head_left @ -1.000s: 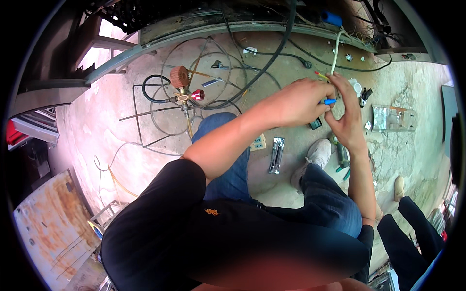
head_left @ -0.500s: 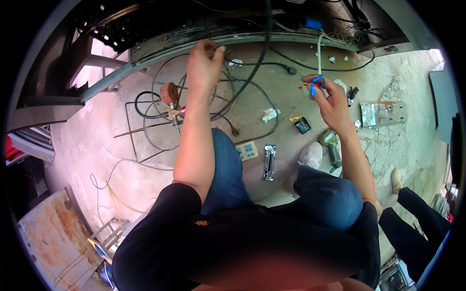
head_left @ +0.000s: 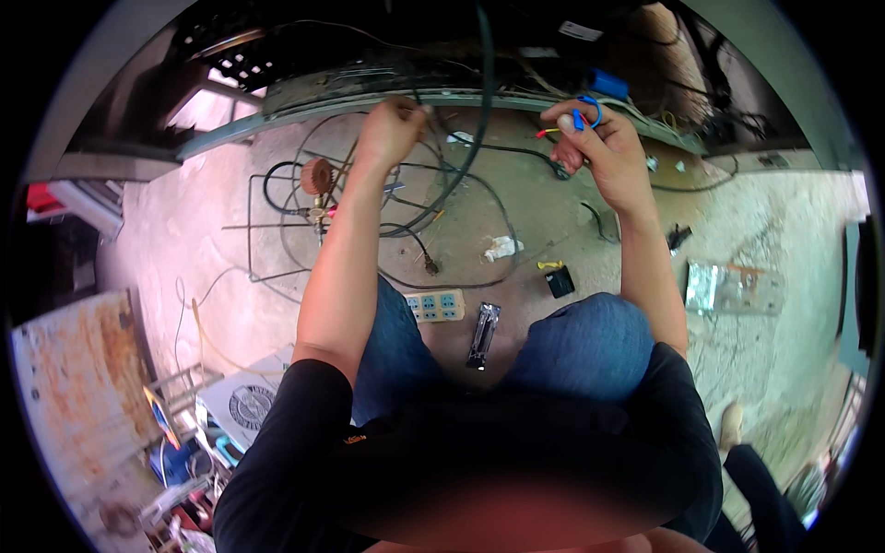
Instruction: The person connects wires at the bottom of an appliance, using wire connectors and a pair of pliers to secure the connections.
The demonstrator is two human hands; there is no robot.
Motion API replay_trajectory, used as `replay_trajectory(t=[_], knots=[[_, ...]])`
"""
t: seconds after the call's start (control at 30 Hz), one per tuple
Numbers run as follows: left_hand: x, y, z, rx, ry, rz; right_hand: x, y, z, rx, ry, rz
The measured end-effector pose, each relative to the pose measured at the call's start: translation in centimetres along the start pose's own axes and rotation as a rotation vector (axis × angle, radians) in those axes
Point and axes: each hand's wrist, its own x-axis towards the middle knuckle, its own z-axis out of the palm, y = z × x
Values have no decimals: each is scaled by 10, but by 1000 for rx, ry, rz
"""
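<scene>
My right hand [head_left: 608, 157] is closed on a blue wire [head_left: 597, 111] that loops above the fingertips. A blue connector [head_left: 579, 119] pokes out at the thumb, and a thin lead with a red tip [head_left: 542, 135] sticks out to the left. My left hand [head_left: 391, 134] is at the metal rail [head_left: 341, 103] of the dark open cabinet, fingers curled together. Whatever is in those fingers, if anything, is hidden. A thick black cable [head_left: 485, 83] hangs down between my hands. Behind my right hand, a blue cylinder [head_left: 607, 83] lies inside the cabinet.
Coiled hoses and a gauge manifold [head_left: 317, 180] lie on the floor to the left. Before my knees are a power strip [head_left: 441, 305], a silver-black packet [head_left: 483, 336] and a small black box [head_left: 559, 281]. A metal plate [head_left: 735, 288] lies right. Another person's leg [head_left: 765, 493] shows lower right.
My right hand has moved forward to the rail with the blue wire. My left hand stays by the rail, its fingers more tightly curled. My body has leaned and the view has shifted.
</scene>
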Motion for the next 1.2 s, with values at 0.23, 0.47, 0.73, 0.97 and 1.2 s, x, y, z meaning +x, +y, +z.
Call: replay_trajectory(t=[0.23, 0.47, 0.73, 0.97, 1.2], knots=[[-2, 5, 19, 112, -119, -255, 27, 32, -11, 310, -200, 56], [-23, 34, 16, -331, -63, -159, 16, 51, -54, 558, -163, 92], [-7, 31, -57, -1032, 269, 39, 39, 53, -57, 599, -34, 75], [27, 54, -37, -1440, 246, 118, 101, 40, -47, 154, 78, -112], [46, 24, -39, -1759, -113, 99, 173, 48, 10, -597, -182, -100]])
